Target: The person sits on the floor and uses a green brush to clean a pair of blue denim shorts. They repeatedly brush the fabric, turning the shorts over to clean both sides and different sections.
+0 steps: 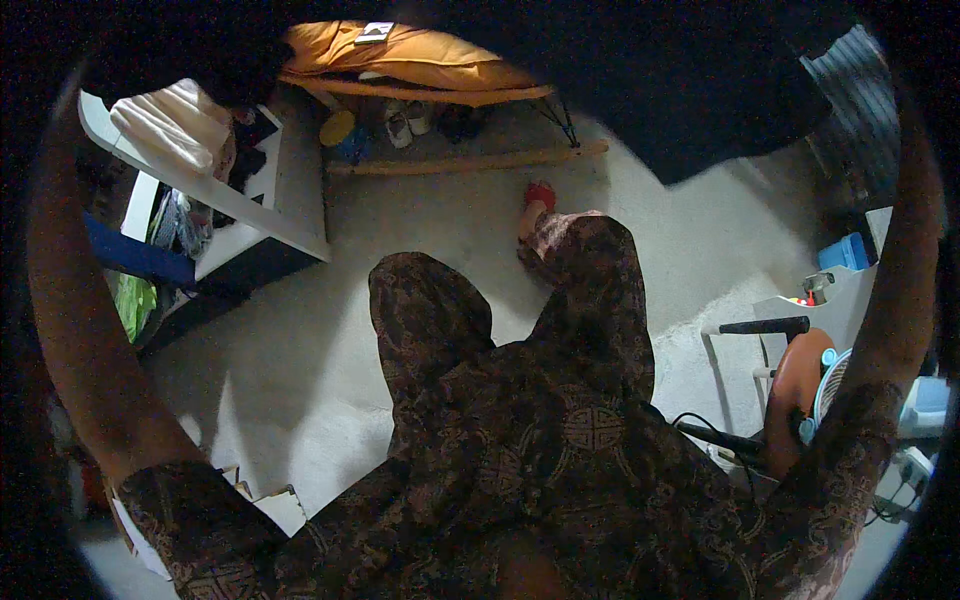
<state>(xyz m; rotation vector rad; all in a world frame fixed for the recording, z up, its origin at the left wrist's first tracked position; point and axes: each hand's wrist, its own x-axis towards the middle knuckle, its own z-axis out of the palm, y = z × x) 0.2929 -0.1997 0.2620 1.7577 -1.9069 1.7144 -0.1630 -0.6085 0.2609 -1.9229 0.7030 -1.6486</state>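
Both of my hands are out of view. My left forearm (97, 360) and right forearm (900, 300) rise along the two sides of the picture and fade into darkness at the top. I am seated, with my knees bent in dark patterned trousers (427, 322) and a matching top (510, 450). A large dark shape (660, 97) with a pointed lower edge covers the upper right; I cannot tell what it is. Beyond my knees, an orange padded item (420, 60) lies over a low rack with a wooden bar (465, 161). One foot wears a red slipper (540, 196).
At the left stands a white shelf unit (225, 199) with a folded cream cloth (176, 124) and a green bag (135, 304). Pale shoes (405, 124) sit under the rack. On the right are a chair armrest (761, 326), a fan (829, 386) and a blue container (844, 253).
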